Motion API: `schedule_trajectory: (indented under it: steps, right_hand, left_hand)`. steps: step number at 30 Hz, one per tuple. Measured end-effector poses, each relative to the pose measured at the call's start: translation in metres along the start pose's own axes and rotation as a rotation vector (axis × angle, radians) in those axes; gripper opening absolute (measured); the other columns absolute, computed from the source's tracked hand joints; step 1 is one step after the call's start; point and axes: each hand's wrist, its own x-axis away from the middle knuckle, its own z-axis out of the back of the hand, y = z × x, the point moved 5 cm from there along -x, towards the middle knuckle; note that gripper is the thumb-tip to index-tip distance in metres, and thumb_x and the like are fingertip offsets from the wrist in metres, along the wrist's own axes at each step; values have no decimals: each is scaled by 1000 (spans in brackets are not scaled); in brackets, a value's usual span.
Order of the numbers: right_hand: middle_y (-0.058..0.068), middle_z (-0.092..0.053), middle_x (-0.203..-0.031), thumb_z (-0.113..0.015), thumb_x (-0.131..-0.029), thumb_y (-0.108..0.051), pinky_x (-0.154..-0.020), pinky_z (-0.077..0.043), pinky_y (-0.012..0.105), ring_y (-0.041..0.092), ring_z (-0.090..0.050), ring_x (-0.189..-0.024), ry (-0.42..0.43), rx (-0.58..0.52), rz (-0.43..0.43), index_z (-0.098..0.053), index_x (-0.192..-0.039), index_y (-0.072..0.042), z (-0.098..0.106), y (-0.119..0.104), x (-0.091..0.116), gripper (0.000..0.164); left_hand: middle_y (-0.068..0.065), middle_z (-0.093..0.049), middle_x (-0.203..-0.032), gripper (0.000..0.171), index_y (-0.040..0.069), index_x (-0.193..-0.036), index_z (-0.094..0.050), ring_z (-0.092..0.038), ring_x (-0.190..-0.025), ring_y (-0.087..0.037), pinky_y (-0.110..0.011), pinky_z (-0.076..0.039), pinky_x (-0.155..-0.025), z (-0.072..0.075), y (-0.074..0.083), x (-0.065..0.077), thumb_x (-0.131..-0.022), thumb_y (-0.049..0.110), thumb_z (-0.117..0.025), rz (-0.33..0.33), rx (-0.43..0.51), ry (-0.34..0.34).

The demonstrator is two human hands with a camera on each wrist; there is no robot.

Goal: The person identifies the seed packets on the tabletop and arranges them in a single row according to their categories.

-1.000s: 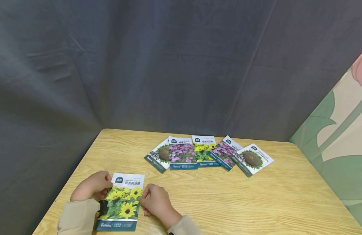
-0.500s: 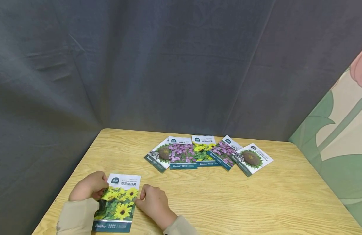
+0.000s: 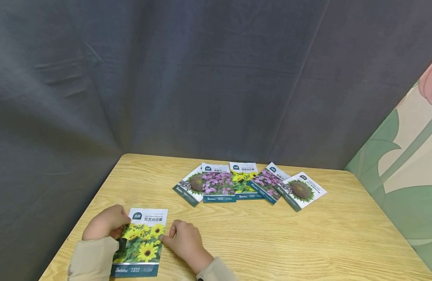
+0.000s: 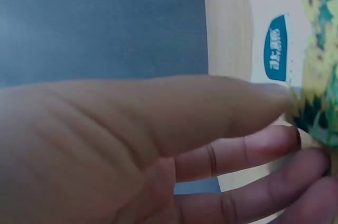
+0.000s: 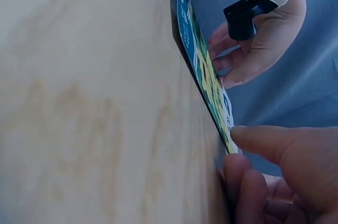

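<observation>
A seed packet with yellow sunflower-like blooms [image 3: 142,244] lies near the table's front left, white at the top with a dark green band below. My left hand [image 3: 108,223] pinches its left edge, and the left wrist view shows the thumb [image 4: 253,100] on the printed face with the fingers beneath. At the opposite edge, my right hand [image 3: 187,242] pinches the packet between thumb and curled fingers. From the right wrist, the packet [image 5: 203,68] is seen nearly edge-on, close to the tabletop, with both hands at it.
Along the back of the wooden table [image 3: 272,242] lies a row of several packets: a sunflower-head one [image 3: 191,186], a purple-flower one [image 3: 217,183], a yellow-flower one [image 3: 245,181], another purple one [image 3: 268,182] and another sunflower-head one [image 3: 301,191]. A grey curtain [image 3: 216,78] hangs behind.
Over the first half second, the yellow-flower packet shifted slightly left, and my right hand moved left with it. Since then both hands and the packet have stayed nearly still.
</observation>
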Motion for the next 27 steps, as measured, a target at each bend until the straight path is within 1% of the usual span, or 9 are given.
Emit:
schedule_trajectory:
  steps: [3,7,9,11,14,16,18,24,27]
  right_hand:
    - [-12,-46,-47,-79,-88,-31,-55,-43,23,5,-44,-40,-34,-56,-7,-56,-68,-19,0,2,0,33]
    - [-8,-48,-44,-73,-94,-22,-53,-49,22,4,-47,-33,-143,-246,-30,-61,-76,-16,2,6,0,22]
    - [-5,-52,-48,-69,-97,-17,-48,-51,23,5,-50,-36,-211,-365,-50,-64,-82,-14,3,8,1,16]
    - [-1,-56,-52,-66,-98,-11,-44,-51,24,6,-53,-39,-260,-463,-61,-65,-87,-10,5,10,1,10]
    - [5,-62,-60,-63,-98,-6,-43,-52,24,9,-57,-44,-291,-538,-64,-66,-94,-6,12,13,0,5]
    - [7,-65,-65,-63,-98,-6,-45,-54,24,11,-59,-47,-279,-549,-57,-66,-96,-4,19,16,-1,4]
    - [9,-66,-69,-63,-98,-7,-47,-54,25,13,-60,-51,-249,-534,-47,-66,-99,-2,28,19,-3,6]
    - [5,-62,-82,-62,-98,-7,-45,-50,25,19,-62,-59,-115,-441,-2,-66,-103,2,58,30,-9,11]
    - [6,-63,-90,-60,-99,-6,-55,-53,25,21,-64,-70,-34,-373,35,-66,-105,2,74,36,-11,12]
  left_hand:
    - [-7,-42,-65,21,1,-83,-46,-36,-51,-14,-27,-38,-49,2,2,2,-98,6,-58,-7,0,17]
    - [-10,-47,-72,19,2,-90,-48,-46,-62,-21,-34,-40,-58,8,12,4,-100,14,-58,-43,-122,53]
    - [-13,-52,-79,21,1,-95,-50,-50,-71,-26,-38,-41,-64,10,18,5,-102,19,-57,-66,-195,74]
    - [-12,-55,-83,23,0,-101,-52,-52,-75,-27,-40,-41,-66,10,26,7,-103,22,-55,-84,-244,104]
    - [-10,-56,-77,27,-3,-112,-53,-50,-67,-24,-38,-40,-60,7,37,11,-104,23,-53,-115,-258,155]
    - [-8,-55,-72,28,-3,-116,-54,-47,-60,-22,-34,-38,-55,4,45,14,-104,22,-53,-149,-262,201]
    - [-7,-56,-71,28,-4,-118,-55,-45,-55,-20,-32,-36,-51,0,52,16,-104,21,-54,-185,-260,243]
    - [-11,-63,-86,22,-3,-113,-61,-51,-56,-18,-32,-41,-47,-13,77,22,-101,15,-59,-317,-250,396]
    - [-14,-64,-95,17,-1,-108,-64,-53,-58,-16,-31,-43,-47,-23,89,24,-100,13,-61,-398,-234,473]
